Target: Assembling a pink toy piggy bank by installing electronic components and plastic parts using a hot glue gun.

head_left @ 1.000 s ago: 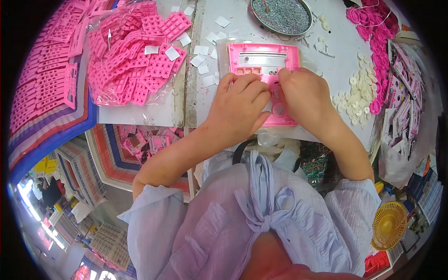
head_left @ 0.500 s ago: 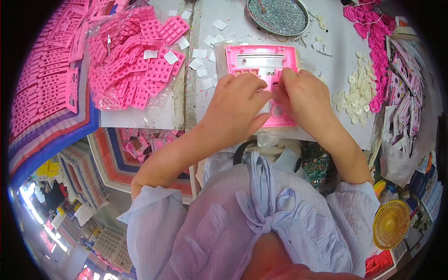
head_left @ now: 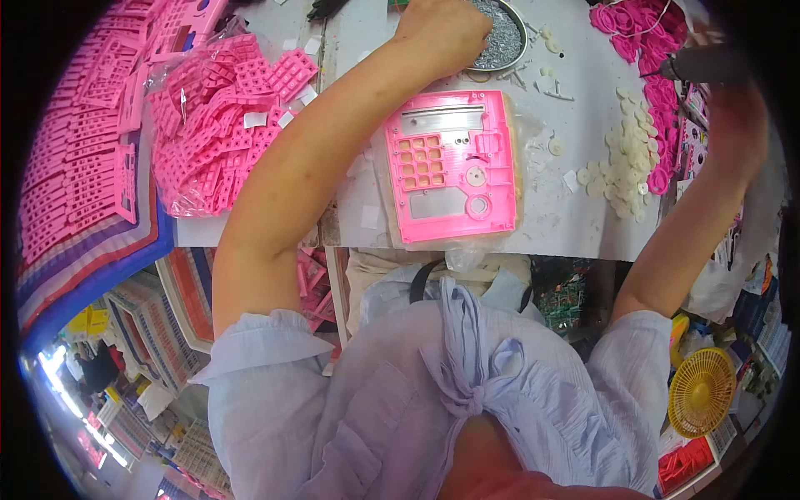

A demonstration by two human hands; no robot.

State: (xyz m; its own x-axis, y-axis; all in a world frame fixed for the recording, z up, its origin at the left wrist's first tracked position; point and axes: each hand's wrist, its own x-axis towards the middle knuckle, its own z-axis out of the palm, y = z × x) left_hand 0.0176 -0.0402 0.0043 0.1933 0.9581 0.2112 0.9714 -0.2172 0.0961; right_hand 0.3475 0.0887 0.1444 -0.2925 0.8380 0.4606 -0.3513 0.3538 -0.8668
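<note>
In the far middle, my left hand (head_left: 442, 35) reaches to a round metal dish (head_left: 523, 46) of small grey screws. Its fingers are curled together at the dish's edge; whatever they pinch is hidden. My right hand (head_left: 737, 117), blurred, is raised at the right. It grips a dark electric screwdriver (head_left: 708, 65) whose thin tip points left. Between my arms a pink plastic casing (head_left: 492, 208) lies on clear wrapping and a pad. A grid frame (head_left: 422, 162), silvery windows and a white disc (head_left: 475, 176) show in it.
A clear bag of pink grid frames (head_left: 218, 125) stands left, beside stacked pink panels (head_left: 75, 158). Right of the casing lie a heap of white discs (head_left: 629, 158) and bundled pink cords (head_left: 660, 108). A yellow fan (head_left: 702, 392) stands low at the right.
Both hands have left the casing. My left hand moved up to the screw dish; my right hand swung far right and now holds the electric screwdriver. The casing is fully uncovered.
</note>
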